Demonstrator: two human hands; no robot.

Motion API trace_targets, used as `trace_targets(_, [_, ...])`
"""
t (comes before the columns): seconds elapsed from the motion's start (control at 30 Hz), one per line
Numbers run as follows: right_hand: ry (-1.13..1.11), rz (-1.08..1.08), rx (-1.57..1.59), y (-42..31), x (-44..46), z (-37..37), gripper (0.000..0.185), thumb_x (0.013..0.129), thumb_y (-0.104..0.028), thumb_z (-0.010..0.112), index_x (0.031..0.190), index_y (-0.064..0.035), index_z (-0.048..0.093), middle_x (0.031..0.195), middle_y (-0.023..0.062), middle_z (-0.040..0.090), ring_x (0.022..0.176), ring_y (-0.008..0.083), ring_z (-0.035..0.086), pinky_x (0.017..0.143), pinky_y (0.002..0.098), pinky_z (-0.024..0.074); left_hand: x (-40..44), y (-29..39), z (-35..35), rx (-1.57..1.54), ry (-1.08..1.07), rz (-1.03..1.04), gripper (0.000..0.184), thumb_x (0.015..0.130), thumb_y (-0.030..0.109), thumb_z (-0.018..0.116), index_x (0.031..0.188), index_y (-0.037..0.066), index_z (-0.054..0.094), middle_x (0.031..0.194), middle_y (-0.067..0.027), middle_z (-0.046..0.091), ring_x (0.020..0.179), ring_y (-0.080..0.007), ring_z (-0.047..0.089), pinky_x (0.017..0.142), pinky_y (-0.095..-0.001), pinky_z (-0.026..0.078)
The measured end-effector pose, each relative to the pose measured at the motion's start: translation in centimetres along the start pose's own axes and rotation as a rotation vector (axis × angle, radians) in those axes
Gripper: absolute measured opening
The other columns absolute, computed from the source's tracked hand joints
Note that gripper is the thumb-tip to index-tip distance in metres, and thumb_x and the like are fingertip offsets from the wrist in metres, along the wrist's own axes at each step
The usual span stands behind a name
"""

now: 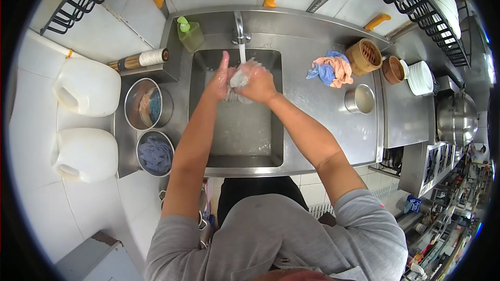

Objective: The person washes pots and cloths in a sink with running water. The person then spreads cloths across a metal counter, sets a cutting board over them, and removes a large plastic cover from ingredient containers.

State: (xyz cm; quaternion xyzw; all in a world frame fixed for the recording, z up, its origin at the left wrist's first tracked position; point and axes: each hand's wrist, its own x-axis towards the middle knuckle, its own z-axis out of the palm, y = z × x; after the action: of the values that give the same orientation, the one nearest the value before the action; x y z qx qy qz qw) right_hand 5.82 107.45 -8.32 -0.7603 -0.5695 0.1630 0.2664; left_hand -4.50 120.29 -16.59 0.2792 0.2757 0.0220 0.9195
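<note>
While water [241, 53] is running, the right hand [259, 84] is clutching a cloth [239, 79], rinsing apparently unfinished; the left hand [221, 81] is flanking it, hold unclear.

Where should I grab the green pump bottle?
Probably around the middle of the green pump bottle, below its narrow pump head, coming from the front right, over the sink. The body is the broadest part, so there's more to hold, and metal walls stand behind it and on its left, while the sink side looks open.
</note>
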Motion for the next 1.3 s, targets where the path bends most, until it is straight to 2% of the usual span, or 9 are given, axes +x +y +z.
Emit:
trace_targets(0.2, [0.25, 0.231, 0.748, 2.1, 2.1, 1.5, 0.024, 0.067, -0.005, 0.073, 0.09, -0.0018, 0.067, 0.082, 0.008, 0.07, 0.075, 0.0213, 0.067, 0.072, 0.0331, 0.0528, -0.2, -4.1, -1.6, -0.098, 0.1, 0.131, 0.077, 0.091, 0.072, 0.044, 0.143, 0.015, 0.048, 0.143, -0.0083, 0.053, 0.129, -0.0287, 0.053, 0.104, -0.0583, 0.041])
trace_targets(0.33, [0.2, 0.188, 0.782, 1.6, 1.6, 2.2, 0.04, 0.07, -0.004, 0.075, 0.109, -0.003, 0.067, 0.103, 0.0137, 0.069, 0.09, 0.0212, 0.067, 0.081, 0.0324, 0.0524, -1.7, -3.1, 1.0, -0.298, -0.151, 0.14, 0.077, 0.088, 0.076, 0.042, 0.14, 0.019, 0.05, 0.142, -0.0086, 0.052, 0.128, -0.0326, 0.051, 0.103, -0.0582, 0.041])
trace_targets(0.5, [0.258, -0.292, -0.369, -0.5, -2.3, 2.2, 0.098, 0.075, -0.072, 0.066, 0.146, -0.0087, 0.042, 0.135, 0.0232, 0.053, 0.125, 0.042, 0.05, 0.104, 0.0509, 0.0388, -0.6, -1.5, 3.5, -0.27, -0.155, 0.229, 0.071, 0.09, 0.072, 0.045, 0.128, 0.014, 0.056, 0.126, -0.0112, 0.06, 0.118, -0.029, 0.058, 0.1, -0.0461, 0.049])
trace_targets(0.73, [0.203, 0.104, 0.234, 0.5, 0.5, 3.1, 0.08, 0.068, -0.059, 0.081, 0.122, -0.0027, 0.061, 0.11, 0.0182, 0.067, 0.1, 0.0348, 0.065, 0.087, 0.043, 0.0505, 3.9, -3.0, -0.2, 0.111, 0.181, 0.2, 0.071, 0.092, 0.071, 0.043, 0.128, 0.011, 0.055, 0.123, -0.01, 0.061, 0.118, -0.0263, 0.059, 0.1, -0.0437, 0.049])
trace_targets(0.93, [0.229, 0.221, 0.511, 0.7, 1.8, 1.8, 0.05, 0.07, -0.045, 0.083, 0.09, -0.0024, 0.065, 0.086, 0.0146, 0.069, 0.078, 0.0289, 0.067, 0.075, 0.0385, 0.0526, 2.6, -4.2, -1.6, -0.024, 0.026, 0.207, 0.068, 0.095, 0.068, 0.041, 0.131, 0.011, 0.053, 0.126, -0.0069, 0.061, 0.118, -0.0221, 0.059, 0.1, -0.0421, 0.05])
trace_targets(1.0, [0.271, 0.242, 0.569, 1.2, 2.9, 2.0, 0.043, 0.073, -0.039, 0.082, 0.086, -0.0023, 0.064, 0.08, 0.0136, 0.068, 0.073, 0.028, 0.065, 0.074, 0.0382, 0.0523, 0.9, -4.2, -0.6, -0.306, -0.236, 0.306, 0.072, 0.094, 0.068, 0.042, 0.14, 0.013, 0.048, 0.137, -0.009, 0.056, 0.124, -0.0265, 0.055, 0.104, -0.0493, 0.046])
trace_targets(1.1, [0.509, 0.202, 0.861, 4.6, 5.2, 4.5, 0.03, 0.076, -0.028, 0.079, 0.085, -0.0018, 0.066, 0.072, 0.013, 0.067, 0.068, 0.0299, 0.064, 0.072, 0.0385, 0.0522, -1.4, -4.7, 1.3, -0.288, -0.034, 0.146, 0.078, 0.093, 0.072, 0.039, 0.146, 0.015, 0.042, 0.143, -0.0096, 0.051, 0.132, -0.0313, 0.048, 0.107, -0.0583, 0.04])
trace_targets(1.2, [0.567, 0.425, 0.569, 4.2, 5.3, 4.3, 0.03, 0.078, -0.02, 0.076, 0.1, -0.0014, 0.067, 0.09, 0.0184, 0.07, 0.08, 0.032, 0.067, 0.076, 0.0385, 0.0527, -0.6, -5.6, 1.8, -0.374, -0.018, 0.072, 0.084, 0.089, 0.078, 0.038, 0.147, 0.017, 0.041, 0.145, -0.0095, 0.049, 0.135, -0.0343, 0.044, 0.108, -0.064, 0.034])
trace_targets(1.3, [0.638, -0.005, 0.466, 3.3, 2.3, 4.1, 0.047, 0.079, -0.026, 0.075, 0.119, -0.0033, 0.062, 0.111, 0.0233, 0.066, 0.104, 0.0359, 0.063, 0.09, 0.0458, 0.0489, 0.0, -4.1, 2.6, -0.378, 0.048, 0.239, 0.084, 0.089, 0.078, 0.037, 0.146, 0.017, 0.042, 0.146, -0.0083, 0.048, 0.136, -0.0338, 0.043, 0.11, -0.0602, 0.033])
